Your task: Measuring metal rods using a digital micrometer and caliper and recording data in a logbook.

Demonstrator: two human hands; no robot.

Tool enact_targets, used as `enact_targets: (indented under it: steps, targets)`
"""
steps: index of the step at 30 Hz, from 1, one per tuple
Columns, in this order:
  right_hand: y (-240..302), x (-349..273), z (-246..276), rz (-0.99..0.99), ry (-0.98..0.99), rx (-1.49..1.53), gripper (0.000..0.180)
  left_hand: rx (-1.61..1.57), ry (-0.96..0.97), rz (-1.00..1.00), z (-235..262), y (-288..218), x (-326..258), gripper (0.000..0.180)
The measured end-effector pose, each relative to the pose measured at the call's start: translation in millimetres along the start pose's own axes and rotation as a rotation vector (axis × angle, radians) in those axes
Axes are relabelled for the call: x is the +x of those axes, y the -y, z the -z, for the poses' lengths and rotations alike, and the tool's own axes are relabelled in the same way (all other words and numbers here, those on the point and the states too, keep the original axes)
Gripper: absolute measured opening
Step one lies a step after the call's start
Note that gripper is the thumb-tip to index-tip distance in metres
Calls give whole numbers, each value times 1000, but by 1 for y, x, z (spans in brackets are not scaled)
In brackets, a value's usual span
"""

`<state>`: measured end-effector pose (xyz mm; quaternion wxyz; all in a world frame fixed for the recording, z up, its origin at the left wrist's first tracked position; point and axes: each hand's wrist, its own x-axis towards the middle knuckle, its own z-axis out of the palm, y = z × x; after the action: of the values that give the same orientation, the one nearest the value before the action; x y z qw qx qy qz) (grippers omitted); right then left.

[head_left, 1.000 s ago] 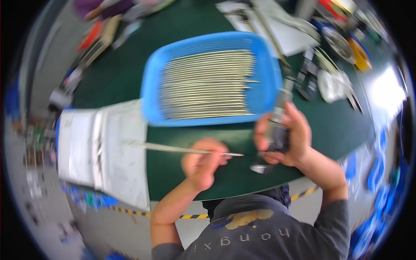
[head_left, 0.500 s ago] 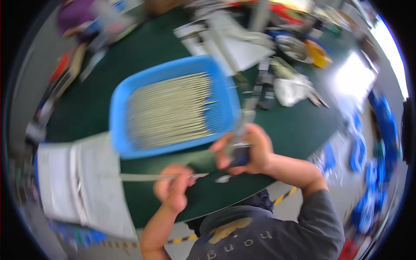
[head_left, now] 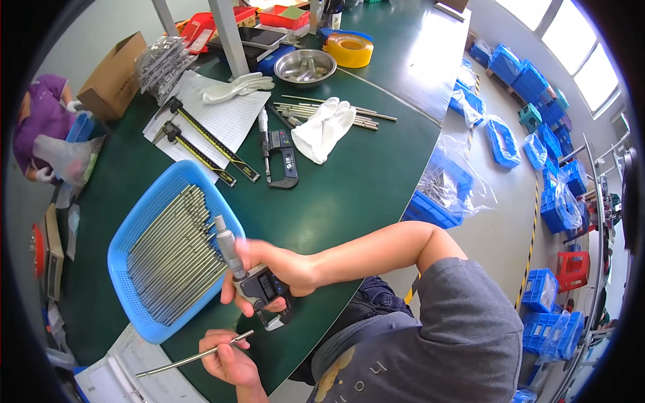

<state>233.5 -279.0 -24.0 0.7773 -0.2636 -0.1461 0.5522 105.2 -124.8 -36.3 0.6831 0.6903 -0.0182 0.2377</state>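
Note:
Between the fingers of my left hand is a thin metal rod, its short end pointing right. Just above it, my right hand grips a digital micrometer by its dark frame, with the silver thimble pointing up and left. The rod's tip lies close below the micrometer and apart from its curved frame. Beside both hands stands a blue plastic basket, holding a row of many similar metal rods. Part of my right fingers is hidden behind the micrometer.
Behind lie a second micrometer, two calipers on paper, white gloves and loose rods. A steel bowl and yellow tape roll stand farther back. A person is at far left; blue crates stand on the floor.
My view has swung right, so the basket and hands appear farther left. The rod stays in my left hand and the micrometer in my right, now closer to the rod's tip.

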Motion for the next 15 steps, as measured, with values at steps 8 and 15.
enact_targets:
  steps: [8,15]
  targets:
    - [-4,5,-1,-56,50,99,79,-39,-52,20,3,-2,-2,23]
    - [7,-2,-4,-28,-31,34,78,-188,31,24,-6,1,7,21]
